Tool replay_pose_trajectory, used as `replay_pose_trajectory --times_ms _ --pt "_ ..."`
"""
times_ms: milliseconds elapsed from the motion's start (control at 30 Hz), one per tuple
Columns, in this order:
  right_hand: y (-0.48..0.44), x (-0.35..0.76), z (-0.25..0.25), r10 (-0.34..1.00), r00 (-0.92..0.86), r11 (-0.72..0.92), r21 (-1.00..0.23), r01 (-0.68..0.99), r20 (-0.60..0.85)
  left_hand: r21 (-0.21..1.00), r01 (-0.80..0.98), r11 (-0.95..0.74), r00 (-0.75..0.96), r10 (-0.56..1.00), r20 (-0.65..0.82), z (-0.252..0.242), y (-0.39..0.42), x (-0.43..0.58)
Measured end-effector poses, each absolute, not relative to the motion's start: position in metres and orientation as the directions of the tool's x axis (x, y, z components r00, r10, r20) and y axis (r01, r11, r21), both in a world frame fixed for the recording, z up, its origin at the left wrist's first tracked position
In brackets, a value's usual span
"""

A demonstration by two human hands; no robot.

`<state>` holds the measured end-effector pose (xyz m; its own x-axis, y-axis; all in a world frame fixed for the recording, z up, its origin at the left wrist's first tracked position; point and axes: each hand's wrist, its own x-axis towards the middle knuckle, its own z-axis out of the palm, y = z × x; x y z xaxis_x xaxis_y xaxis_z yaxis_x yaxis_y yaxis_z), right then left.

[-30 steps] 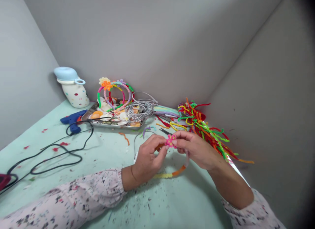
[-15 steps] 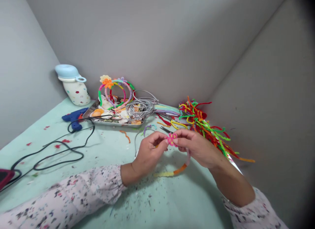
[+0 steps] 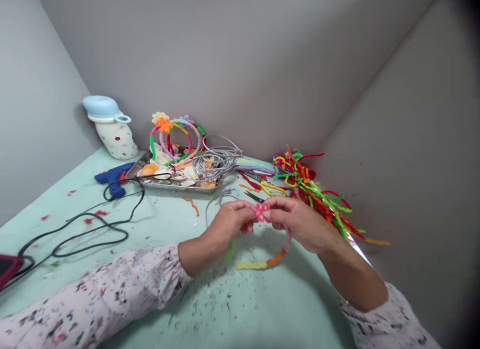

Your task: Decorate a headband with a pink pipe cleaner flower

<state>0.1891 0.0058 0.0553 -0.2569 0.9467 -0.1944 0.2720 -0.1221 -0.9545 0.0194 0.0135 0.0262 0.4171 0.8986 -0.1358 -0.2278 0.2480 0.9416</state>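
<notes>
A small pink pipe-cleaner flower [image 3: 261, 212] with yellow marks is between my two hands above the table. My right hand [image 3: 300, 223] pinches its right side between thumb and fingers. At its left edge, the closed fingers of my left hand [image 3: 232, 221] touch it; their tips are partly hidden. A curved pipe-cleaner band [image 3: 276, 259], pale yellow, orange and pale pink, hangs below, its upper end passing behind my right hand. A bright green piece [image 3: 229, 251] shows under my left hand; whether it belongs to the band is hidden. Scissors [image 3: 254, 197] lie just beyond my hands.
A metal tray [image 3: 180, 188] of coloured scraps holds finished flower hoops [image 3: 175, 139] and coiled grey wire [image 3: 217, 161]. Left of it are a blue glue gun [image 3: 114, 179], its black cord and a capped bottle [image 3: 114, 134]. Bunched pipe cleaners [image 3: 318, 199] lie at the right.
My left hand has turned, and its thumb has drawn back from the front of the flower. The green piece now shows beneath it. My right hand stays nearly still.
</notes>
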Motion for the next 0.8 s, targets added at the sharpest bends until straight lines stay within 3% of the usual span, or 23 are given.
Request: replay_pose_trajectory --times_ms 267,367,533,667,800 --pt "0.005 0.189 0.052 0.938 -0.275 -0.114 -0.939 0.324 -0.209 0.760 -0.161 0.629 0.633 0.657 -0.409 0.032 0.026 0.015" --pt "0.006 0.189 0.051 0.939 -0.264 -0.130 -0.940 0.315 -0.218 0.728 -0.164 0.665 0.629 0.639 -0.442 0.033 0.025 0.015" --pt "0.008 0.192 0.050 0.942 -0.266 -0.136 -0.957 0.254 -0.204 0.911 -0.241 0.335 0.402 0.889 -0.221 0.031 0.016 0.020" --pt "0.007 0.194 0.053 0.946 -0.267 -0.126 -0.968 0.218 -0.183 0.991 -0.100 0.089 0.312 0.949 -0.054 0.031 0.010 0.020" --pt "0.005 0.193 0.058 0.950 -0.262 -0.108 -0.967 0.232 -0.169 0.993 0.047 -0.106 0.275 0.957 0.089 0.030 0.004 0.019"
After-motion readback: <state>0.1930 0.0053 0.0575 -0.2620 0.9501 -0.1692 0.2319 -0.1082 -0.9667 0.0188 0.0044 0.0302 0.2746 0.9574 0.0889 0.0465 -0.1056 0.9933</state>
